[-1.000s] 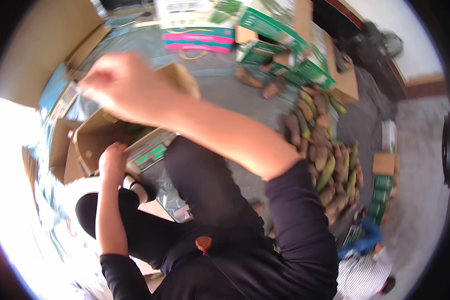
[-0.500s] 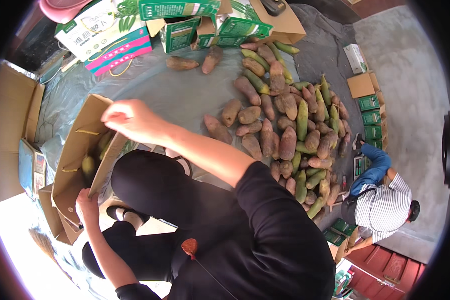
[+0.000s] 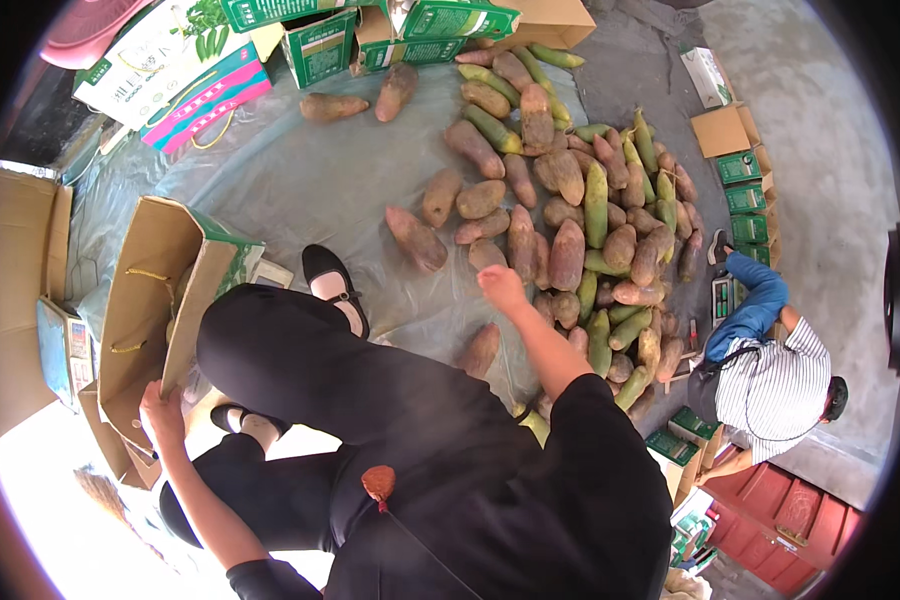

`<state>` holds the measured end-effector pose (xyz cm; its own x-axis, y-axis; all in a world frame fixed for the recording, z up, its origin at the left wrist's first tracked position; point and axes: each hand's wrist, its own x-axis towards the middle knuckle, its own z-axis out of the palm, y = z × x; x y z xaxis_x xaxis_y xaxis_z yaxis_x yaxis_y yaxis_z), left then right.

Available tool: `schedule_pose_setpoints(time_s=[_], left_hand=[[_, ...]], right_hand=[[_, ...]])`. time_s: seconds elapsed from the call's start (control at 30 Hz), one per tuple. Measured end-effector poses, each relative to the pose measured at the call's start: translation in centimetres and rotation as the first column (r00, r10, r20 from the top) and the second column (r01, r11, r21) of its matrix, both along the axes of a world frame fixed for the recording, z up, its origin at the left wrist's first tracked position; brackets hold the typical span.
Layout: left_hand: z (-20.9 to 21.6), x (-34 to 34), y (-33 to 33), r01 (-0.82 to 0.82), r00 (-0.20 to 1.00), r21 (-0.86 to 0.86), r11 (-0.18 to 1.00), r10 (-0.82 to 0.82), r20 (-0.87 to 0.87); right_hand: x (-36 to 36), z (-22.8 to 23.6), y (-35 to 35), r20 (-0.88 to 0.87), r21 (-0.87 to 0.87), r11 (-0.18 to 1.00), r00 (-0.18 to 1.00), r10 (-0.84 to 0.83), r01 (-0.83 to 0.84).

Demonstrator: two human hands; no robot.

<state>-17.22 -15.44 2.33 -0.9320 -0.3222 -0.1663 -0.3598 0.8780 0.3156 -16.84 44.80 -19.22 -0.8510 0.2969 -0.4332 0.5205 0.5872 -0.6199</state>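
My left hand is closed on the near edge of an open cardboard gift box with yellow rope handles and a green printed side. The box stands tilted beside my left knee, its inside partly in shade. My right hand is over the near left side of a heap of long, thick root vegetables, green ones and reddish-brown ones. Just beyond its fingertips lies a brown root. The fingers are bent and partly hidden, so I cannot tell whether they grip anything.
Grey plastic sheeting covers the floor. Green cartons and a pink-striped box stand at the far left. A person in a striped shirt bends beside a scale at the right. One loose root lies near my leg.
My right hand has moved from above the box rightward to the heap. My left hand stays on the box edge. The view has shifted, and my shoe now shows beyond my knee.
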Motion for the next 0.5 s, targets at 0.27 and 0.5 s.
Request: schedule_pose_setpoints(time_s=[0.27, 0.5], left_hand=[[1.1, 0.6, -0.3, -0.009, 0.998, -0.104, 0.995, 0.016, 0.067], [1.3, -0.5, 1.2, -0.05, 0.988, -0.097, 0.994, 0.064, 0.141]], right_hand=[[6.6, -2.6, 6.3, 0.36, 0.038, 0.935, 0.868, -0.343, 0.354], [16.0, -7.3, 3.5, 0.574, 0.074, 0.943, 0.759, -0.307, 0.325]])
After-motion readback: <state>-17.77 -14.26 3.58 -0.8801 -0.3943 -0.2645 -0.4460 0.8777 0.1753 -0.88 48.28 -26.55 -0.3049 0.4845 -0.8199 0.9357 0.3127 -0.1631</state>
